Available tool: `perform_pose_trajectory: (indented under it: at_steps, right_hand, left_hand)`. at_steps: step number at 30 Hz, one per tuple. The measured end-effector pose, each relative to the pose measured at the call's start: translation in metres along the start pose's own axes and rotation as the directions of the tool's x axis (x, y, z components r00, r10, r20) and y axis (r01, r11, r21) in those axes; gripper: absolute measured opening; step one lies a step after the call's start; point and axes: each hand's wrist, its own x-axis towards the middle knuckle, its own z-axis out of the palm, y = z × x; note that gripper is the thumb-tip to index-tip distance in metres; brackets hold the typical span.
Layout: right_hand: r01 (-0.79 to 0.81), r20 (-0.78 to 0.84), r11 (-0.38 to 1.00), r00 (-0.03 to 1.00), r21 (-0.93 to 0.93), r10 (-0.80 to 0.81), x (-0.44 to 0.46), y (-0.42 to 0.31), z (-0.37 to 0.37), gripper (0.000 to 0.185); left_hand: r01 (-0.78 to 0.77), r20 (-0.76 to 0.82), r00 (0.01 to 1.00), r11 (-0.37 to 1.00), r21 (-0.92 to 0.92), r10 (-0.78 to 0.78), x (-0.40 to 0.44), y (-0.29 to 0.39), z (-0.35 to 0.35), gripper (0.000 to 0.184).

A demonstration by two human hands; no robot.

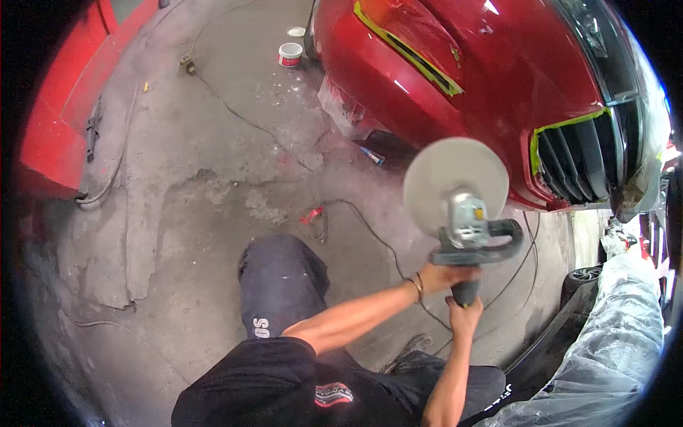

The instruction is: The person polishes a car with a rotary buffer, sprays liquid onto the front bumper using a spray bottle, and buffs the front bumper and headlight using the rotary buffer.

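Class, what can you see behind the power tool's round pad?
Past the edge of the round pad, the red car body shows above and to the right, and the grey floor to the left. What lies directly behind it is covered.

I am in what looks like an auto body workshop: a glossy red car bumper [420, 85] edged with yellow-green masking tape [445, 84], crinkled clear plastic sheeting [612, 334] over a dark car body [562, 331], a stained, cracked grey concrete floor [206, 235] crossed by a thin black power cable [380, 240], and an open white-and-red tub [290, 55] standing on it.
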Motion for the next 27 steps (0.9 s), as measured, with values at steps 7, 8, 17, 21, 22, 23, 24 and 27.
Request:
perform_pose_trajectory:
  at_steps: [7, 8, 17, 21, 22, 23, 24, 27]
  right_hand:
    - [-0.138, 0.183, 0.990, 0.975, 0.039, 0.129, -0.017, -0.100, -0.065, 0.023]
    - [-0.149, 0.229, 0.988, 0.961, -0.041, 0.154, -0.014, -0.132, -0.069, 0.026]
    - [0.338, 0.357, 0.941, 0.880, -0.008, -0.313, 0.043, -0.288, 0.037, 0.039]
    - [0.505, 0.371, 0.862, 0.811, -0.051, -0.453, 0.058, -0.351, 0.085, 0.047]
    - [0.505, 0.398, 0.860, 0.806, -0.076, -0.438, 0.058, -0.363, 0.089, 0.047]
    - [0.509, 0.423, 0.855, 0.799, -0.098, -0.428, 0.058, -0.369, 0.088, 0.047]
    - [0.512, 0.398, 0.855, 0.803, -0.083, -0.443, 0.058, -0.364, 0.089, 0.047]
    - [0.485, 0.336, 0.870, 0.837, -0.086, -0.433, 0.050, -0.327, 0.085, 0.047]
  left_hand:
    - [-0.098, -0.355, 0.935, 0.966, -0.240, 0.007, 0.016, 0.147, 0.013, 0.060]
    - [-0.129, -0.407, 0.913, 0.951, -0.281, 0.003, 0.020, 0.155, 0.005, 0.056]
    - [-0.332, -0.662, 0.732, 0.933, -0.138, 0.163, 0.055, 0.239, -0.177, 0.031]
    - [-0.310, -0.647, 0.759, 0.912, -0.270, 0.066, 0.064, 0.261, -0.256, 0.037]
    - [-0.308, -0.633, 0.772, 0.905, -0.293, 0.058, 0.064, 0.264, -0.267, 0.039]
    - [-0.309, -0.620, 0.783, 0.898, -0.313, 0.054, 0.065, 0.269, -0.273, 0.041]
    - [-0.314, -0.609, 0.791, 0.891, -0.329, 0.054, 0.066, 0.270, -0.277, 0.042]
    - [-0.221, -0.523, 0.851, 0.937, -0.270, 0.051, 0.056, 0.245, -0.250, 0.063]
